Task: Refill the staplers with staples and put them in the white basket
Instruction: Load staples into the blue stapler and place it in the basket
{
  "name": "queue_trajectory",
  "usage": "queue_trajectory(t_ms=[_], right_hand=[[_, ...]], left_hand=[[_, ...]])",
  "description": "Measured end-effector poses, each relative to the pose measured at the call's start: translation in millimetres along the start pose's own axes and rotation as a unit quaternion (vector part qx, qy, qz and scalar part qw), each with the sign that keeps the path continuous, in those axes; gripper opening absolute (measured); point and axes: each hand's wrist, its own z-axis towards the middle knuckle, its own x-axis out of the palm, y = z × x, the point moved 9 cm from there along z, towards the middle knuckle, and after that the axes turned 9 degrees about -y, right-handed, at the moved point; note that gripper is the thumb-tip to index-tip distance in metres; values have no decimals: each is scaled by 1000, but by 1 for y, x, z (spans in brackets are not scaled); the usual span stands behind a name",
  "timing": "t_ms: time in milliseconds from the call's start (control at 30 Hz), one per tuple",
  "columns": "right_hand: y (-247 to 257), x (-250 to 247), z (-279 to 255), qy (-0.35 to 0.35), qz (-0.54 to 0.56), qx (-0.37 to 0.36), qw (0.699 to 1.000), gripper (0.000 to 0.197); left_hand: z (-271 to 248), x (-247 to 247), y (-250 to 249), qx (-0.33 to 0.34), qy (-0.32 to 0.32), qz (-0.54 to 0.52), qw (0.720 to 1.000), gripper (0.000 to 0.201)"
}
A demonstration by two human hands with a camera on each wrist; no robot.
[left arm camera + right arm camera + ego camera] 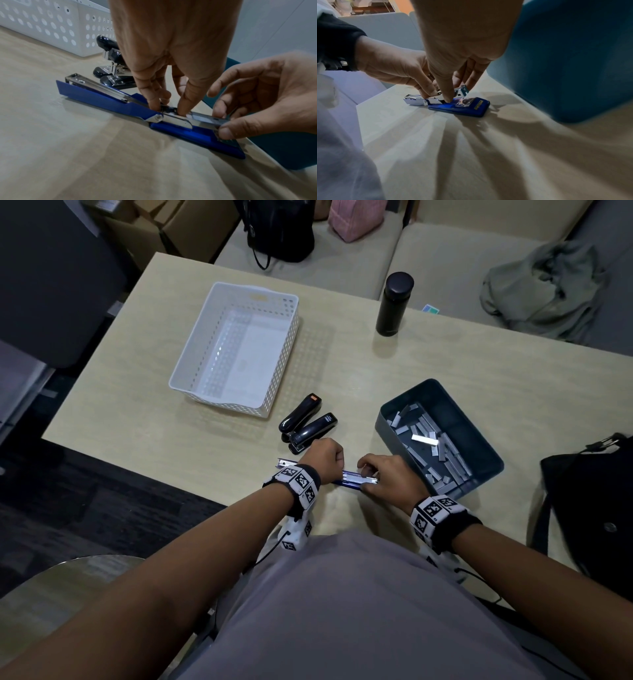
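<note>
A blue stapler lies folded open flat near the table's front edge. My left hand pinches the metal parts at its hinge. My right hand pinches the front end of the silver magazine rail between thumb and fingers. Two black staplers lie just behind, shut. The white perforated basket stands empty at the back left.
A dark tray of loose staple strips sits right of my right hand. A black bottle stands at the back. A black bag lies at the right edge.
</note>
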Motion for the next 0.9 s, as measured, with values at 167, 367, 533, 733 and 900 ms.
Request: queue_trajectory(t_ms=[167,367,533,733,900], right_hand=[[-5,2,1,-1,22,22,1000,46],[-4,3,3,3,7,18,1000,39],[-1,0,0,15,-36,5,999,37],[6,-5,2,7,-101,-8,995,36],[21,-2,6,5,-95,12,995,39]], left_hand=[[2,3,0,-10,28,10,1000,9],[4,2,3,18,50,29,998,31],[-11,-4,12,155,96,231,956,45],[-36,-17,17,296,93,367,877,23],[-37,-43,-8,302,96,349,882,20]])
